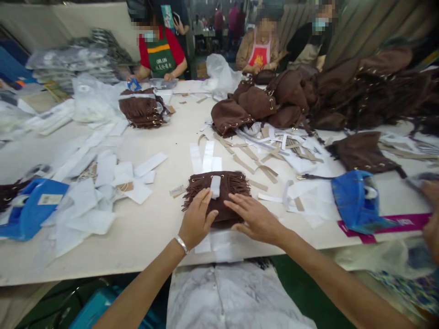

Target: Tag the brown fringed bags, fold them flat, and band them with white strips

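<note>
A brown fringed bag lies flat in front of me near the table edge, its fringe spread to both sides. A white strip sits over its upper middle. My left hand rests on the bag's left part, fingers stretched toward the white strip. On the right part lies my right hand, its fingers extended and slightly spread. Neither hand grips anything. White paper strips stick out beyond the bag's far edge, and more white sheet shows under its near edge.
Blue tape dispensers stand at left and right. Brown bags are heaped at the back right, with a stack at the back left. White papers and tan strips litter the table. Several people work nearby.
</note>
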Demonstrator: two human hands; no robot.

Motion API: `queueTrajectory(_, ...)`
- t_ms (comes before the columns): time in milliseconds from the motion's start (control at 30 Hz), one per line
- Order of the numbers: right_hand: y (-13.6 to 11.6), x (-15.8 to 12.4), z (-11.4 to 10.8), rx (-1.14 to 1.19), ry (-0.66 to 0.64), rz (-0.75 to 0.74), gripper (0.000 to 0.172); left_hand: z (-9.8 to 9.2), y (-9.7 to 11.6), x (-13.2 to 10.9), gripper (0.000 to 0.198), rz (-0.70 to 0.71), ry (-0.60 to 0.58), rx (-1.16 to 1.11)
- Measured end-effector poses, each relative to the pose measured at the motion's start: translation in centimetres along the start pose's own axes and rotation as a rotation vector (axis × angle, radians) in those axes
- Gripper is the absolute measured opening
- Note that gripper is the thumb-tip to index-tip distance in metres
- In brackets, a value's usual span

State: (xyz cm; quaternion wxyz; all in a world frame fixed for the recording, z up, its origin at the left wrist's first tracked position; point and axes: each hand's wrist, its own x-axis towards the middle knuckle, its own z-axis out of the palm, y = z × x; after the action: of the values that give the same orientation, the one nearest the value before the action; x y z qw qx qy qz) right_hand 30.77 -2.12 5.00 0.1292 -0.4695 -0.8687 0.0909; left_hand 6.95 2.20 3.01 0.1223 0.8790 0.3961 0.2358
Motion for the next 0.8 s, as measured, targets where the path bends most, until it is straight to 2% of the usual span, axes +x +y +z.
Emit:
queueTrajectory(100, -0.2, -1.0, 2.2, -0.052, -0.069, 0.020, 0.049, 1.1, 1.2, -2.1, 0.058, 0.185, -0.104, 0.072)
queueTrajectory(167, 0.4, -1.4, 3.2, -0.097, -0.059, 0.070, 0.047, 2.9, 0.9, -2.6, 0.052, 0.223, -0.108, 0.130)
queueTrajectory(300, 2.4, -3.8, 2.9, -0.212, -0.066, 0.385, 0.035, 5.4, -0.5, -2.3, 0.047, 0.282, -0.054, 0.139)
queueTrajectory(367, 3.3, -6.0, 2.1, -0.236, -0.076, 0.516, 0.025, 5.6, -1.2, -1.9, 0.048, 0.304, -0.038, 0.132)
queueTrajectory(433, 3.7, -8.8, 1.1, -0.254, -0.060, 0.556, 0.022, 5.3, -1.2, -2.0, 0.048, 0.287, -0.035, 0.138)
queueTrajectory(500, 4.0, -11.3, 0.1, -0.273, -0.024, 0.556, 0.026, 4.7, -0.4, -2.6, 0.049, 0.246, -0.043, 0.154)
queueTrajectory(567, 5.0, -12.5, -0.7, -0.311, 0.054, 0.573, 0.033, 4.2, 0.9, -3.2, 0.053, 0.216, -0.067, 0.164)
queueTrajectory(600, 5.8, -12.2, -0.8, -0.334, 0.130, 0.547, 0.034, 4.0, 1.3, -3.3, 0.055, 0.201, -0.095, 0.162)
queueTrajectory(667, 7.3, -9.4, -0.5, -0.333, 0.286, 0.458, 0.031, 3.2, 1.3, -3.3, 0.054, 0.180, -0.131, 0.158)
queueTrajectory(733, 7.3, -5.1, 0.7, -0.237, 0.322, 0.305, 0.034, 1.7, 0.1, -3.7, 0.059, 0.164, -0.133, 0.163)
queueTrajectory(800, 6.1, -1.4, 2.7, -0.121, 0.276, 0.128, 0.034, -0.9, -2.1, -4.9, 0.065, 0.104, -0.095, 0.176)
